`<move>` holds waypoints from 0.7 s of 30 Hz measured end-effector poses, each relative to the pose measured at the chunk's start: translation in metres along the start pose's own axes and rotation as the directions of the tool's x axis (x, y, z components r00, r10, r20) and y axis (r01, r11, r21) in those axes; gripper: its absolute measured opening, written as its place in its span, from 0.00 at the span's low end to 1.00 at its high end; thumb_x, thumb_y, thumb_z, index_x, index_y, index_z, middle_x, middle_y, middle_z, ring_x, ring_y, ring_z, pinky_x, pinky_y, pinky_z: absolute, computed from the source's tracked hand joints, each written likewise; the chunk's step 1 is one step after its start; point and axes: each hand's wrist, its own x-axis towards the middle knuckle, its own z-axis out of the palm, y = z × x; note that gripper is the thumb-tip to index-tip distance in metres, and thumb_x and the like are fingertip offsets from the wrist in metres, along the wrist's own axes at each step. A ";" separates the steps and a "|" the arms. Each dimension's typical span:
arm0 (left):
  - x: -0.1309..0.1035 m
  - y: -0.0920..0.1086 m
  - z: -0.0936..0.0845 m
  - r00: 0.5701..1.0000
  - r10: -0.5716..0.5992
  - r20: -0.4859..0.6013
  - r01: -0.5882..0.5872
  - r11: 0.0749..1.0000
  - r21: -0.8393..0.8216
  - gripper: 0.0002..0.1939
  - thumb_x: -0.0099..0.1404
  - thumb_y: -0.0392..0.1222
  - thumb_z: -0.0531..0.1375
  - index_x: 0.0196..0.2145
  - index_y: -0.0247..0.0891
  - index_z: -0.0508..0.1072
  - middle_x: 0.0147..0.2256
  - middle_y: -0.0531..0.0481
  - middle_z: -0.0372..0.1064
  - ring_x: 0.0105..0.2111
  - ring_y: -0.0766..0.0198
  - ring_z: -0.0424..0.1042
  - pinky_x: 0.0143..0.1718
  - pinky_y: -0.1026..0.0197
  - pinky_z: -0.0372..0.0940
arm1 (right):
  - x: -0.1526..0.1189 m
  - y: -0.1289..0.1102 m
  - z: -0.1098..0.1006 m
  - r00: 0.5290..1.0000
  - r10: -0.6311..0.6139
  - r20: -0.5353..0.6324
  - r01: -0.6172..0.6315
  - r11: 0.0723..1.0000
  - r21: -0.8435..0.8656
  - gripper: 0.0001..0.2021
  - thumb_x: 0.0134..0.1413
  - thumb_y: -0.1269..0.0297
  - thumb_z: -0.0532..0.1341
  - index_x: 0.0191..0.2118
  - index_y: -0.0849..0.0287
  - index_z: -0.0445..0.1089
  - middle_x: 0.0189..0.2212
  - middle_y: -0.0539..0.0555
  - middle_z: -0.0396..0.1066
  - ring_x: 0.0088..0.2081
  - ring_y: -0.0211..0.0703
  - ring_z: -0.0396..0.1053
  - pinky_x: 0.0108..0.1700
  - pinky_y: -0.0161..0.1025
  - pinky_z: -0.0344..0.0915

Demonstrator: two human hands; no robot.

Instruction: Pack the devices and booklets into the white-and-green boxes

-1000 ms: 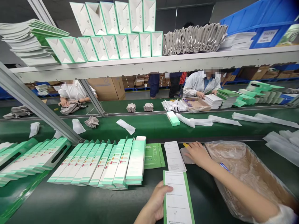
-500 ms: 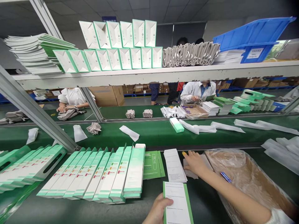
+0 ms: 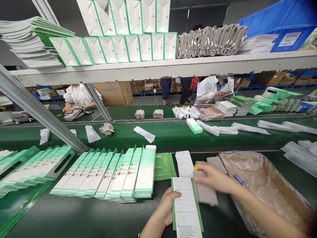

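Observation:
My left hand (image 3: 163, 206) grips a white printed leaflet (image 3: 187, 206) laid over a green booklet (image 3: 200, 222), thumb on top. Just right of them, my right hand (image 3: 214, 177), slightly blurred and with a yellow cover on one fingertip, pinches a grey cloth pouch (image 3: 205, 194). Another flat grey pouch (image 3: 217, 164) lies behind that hand. Beyond the held leaflet is a stack of white leaflets (image 3: 184, 162), with green booklets (image 3: 164, 165) to its left.
A row of green-and-white boxes (image 3: 121, 175) leans at left. A plastic-lined carton (image 3: 267, 188) holding blue batteries (image 3: 239, 179) stands at right. Wrappers and a box (image 3: 194, 126) lie on the green conveyor (image 3: 168, 132). Overhead runs a loaded shelf (image 3: 158, 71). Co-workers sit across.
My right hand has lifted a grey pouch and brought it toward me, beside the leaflet. My left hand has risen with the leaflet and booklet. The view has tilted downward.

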 end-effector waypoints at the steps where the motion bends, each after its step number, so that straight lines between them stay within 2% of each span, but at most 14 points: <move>1: 0.001 0.001 0.002 1.000 0.006 0.004 -0.006 1.000 -0.001 0.14 0.53 0.28 0.60 0.39 0.31 0.71 0.29 0.44 0.78 0.28 0.56 0.76 0.33 0.56 0.68 | -0.005 -0.013 0.013 0.998 -0.058 0.000 0.058 0.997 0.048 0.09 0.60 0.58 0.59 0.42 0.55 0.71 0.41 0.52 0.76 0.42 0.47 0.73 0.42 0.40 0.69; 2: 0.003 0.002 0.004 1.000 0.011 0.010 -0.011 1.000 -0.001 0.14 0.52 0.28 0.60 0.39 0.31 0.71 0.28 0.45 0.77 0.26 0.57 0.75 0.32 0.57 0.67 | -0.008 -0.025 0.027 0.995 -0.097 -0.021 0.098 0.994 0.056 0.07 0.59 0.60 0.60 0.40 0.56 0.71 0.39 0.52 0.75 0.42 0.47 0.72 0.43 0.41 0.69; 4: 0.004 0.004 0.007 0.999 0.028 0.019 -0.028 1.000 -0.005 0.13 0.52 0.29 0.62 0.37 0.31 0.72 0.25 0.47 0.75 0.24 0.59 0.74 0.30 0.59 0.66 | -0.009 -0.039 0.055 0.982 -0.150 -0.116 0.147 0.989 -0.036 0.05 0.58 0.63 0.62 0.37 0.59 0.69 0.41 0.56 0.73 0.45 0.51 0.70 0.48 0.48 0.68; 6: 0.003 0.007 0.009 0.999 0.044 0.028 -0.044 0.999 -0.013 0.12 0.54 0.35 0.65 0.38 0.31 0.73 0.26 0.46 0.76 0.24 0.59 0.74 0.30 0.59 0.66 | -0.005 -0.041 0.075 0.948 -0.224 -0.225 0.186 0.966 -0.177 0.08 0.57 0.64 0.62 0.42 0.61 0.68 0.49 0.62 0.70 0.55 0.57 0.65 0.55 0.56 0.64; 8: 0.001 0.011 0.010 0.998 0.048 0.036 -0.047 0.999 -0.020 0.17 0.57 0.45 0.67 0.39 0.30 0.73 0.28 0.44 0.77 0.26 0.57 0.75 0.32 0.57 0.67 | 0.001 -0.035 0.084 0.910 -0.306 -0.280 0.228 0.933 -0.277 0.17 0.57 0.65 0.62 0.52 0.64 0.63 0.57 0.67 0.64 0.61 0.60 0.59 0.61 0.61 0.57; 10: -0.002 0.018 0.011 0.994 0.059 0.087 -0.060 0.998 0.012 0.23 0.57 0.52 0.68 0.41 0.30 0.74 0.31 0.42 0.78 0.28 0.54 0.76 0.34 0.55 0.68 | 0.007 -0.028 0.085 0.895 -0.345 -0.282 0.251 0.913 -0.322 0.21 0.58 0.67 0.61 0.56 0.64 0.59 0.58 0.67 0.64 0.60 0.58 0.61 0.62 0.62 0.57; 12: -0.003 0.025 0.011 0.968 0.078 0.237 -0.099 0.992 0.082 0.25 0.53 0.48 0.72 0.44 0.31 0.74 0.35 0.41 0.78 0.33 0.53 0.77 0.38 0.56 0.68 | 0.012 -0.025 0.083 0.899 -0.335 -0.284 0.235 0.913 -0.333 0.20 0.58 0.68 0.60 0.55 0.63 0.60 0.53 0.65 0.68 0.55 0.57 0.66 0.60 0.62 0.59; 14: -0.002 0.030 0.011 0.917 0.091 0.389 -0.156 0.978 0.139 0.28 0.49 0.40 0.74 0.47 0.31 0.74 0.40 0.40 0.78 0.39 0.52 0.77 0.42 0.57 0.67 | 0.015 -0.024 0.081 0.905 -0.307 -0.294 0.205 0.921 -0.330 0.18 0.58 0.67 0.60 0.53 0.64 0.61 0.50 0.65 0.70 0.52 0.57 0.68 0.59 0.62 0.60; 15: 0.001 0.032 0.009 0.907 0.089 0.412 -0.164 0.975 0.150 0.29 0.47 0.35 0.74 0.47 0.31 0.74 0.41 0.40 0.78 0.41 0.52 0.76 0.42 0.57 0.67 | 0.016 -0.024 0.081 0.909 -0.296 -0.293 0.197 0.926 -0.323 0.18 0.58 0.67 0.59 0.53 0.65 0.61 0.49 0.65 0.70 0.52 0.57 0.67 0.59 0.63 0.60; 16: 0.004 0.032 0.008 0.916 0.083 0.392 -0.154 0.976 0.152 0.29 0.45 0.32 0.74 0.46 0.30 0.75 0.41 0.40 0.78 0.40 0.52 0.76 0.42 0.57 0.67 | 0.018 -0.024 0.082 0.915 -0.288 -0.282 0.198 0.930 -0.309 0.17 0.59 0.67 0.58 0.53 0.65 0.60 0.49 0.65 0.70 0.53 0.57 0.67 0.60 0.63 0.58; 18: 0.013 0.029 0.004 0.959 0.069 0.275 -0.108 0.986 0.130 0.28 0.43 0.29 0.73 0.44 0.31 0.75 0.36 0.42 0.78 0.35 0.54 0.76 0.38 0.57 0.67 | 0.023 -0.024 0.080 0.934 -0.280 -0.223 0.221 0.941 -0.258 0.14 0.63 0.68 0.54 0.53 0.64 0.61 0.48 0.63 0.71 0.53 0.53 0.68 0.64 0.63 0.53; 21: 0.026 0.022 -0.002 0.988 0.063 0.141 -0.072 0.995 0.063 0.24 0.41 0.28 0.69 0.40 0.34 0.73 0.28 0.48 0.76 0.29 0.56 0.74 0.35 0.56 0.67 | 0.046 -0.029 0.064 0.967 -0.225 -0.117 0.205 0.965 -0.162 0.12 0.69 0.64 0.48 0.51 0.60 0.63 0.47 0.58 0.73 0.53 0.47 0.69 0.66 0.61 0.49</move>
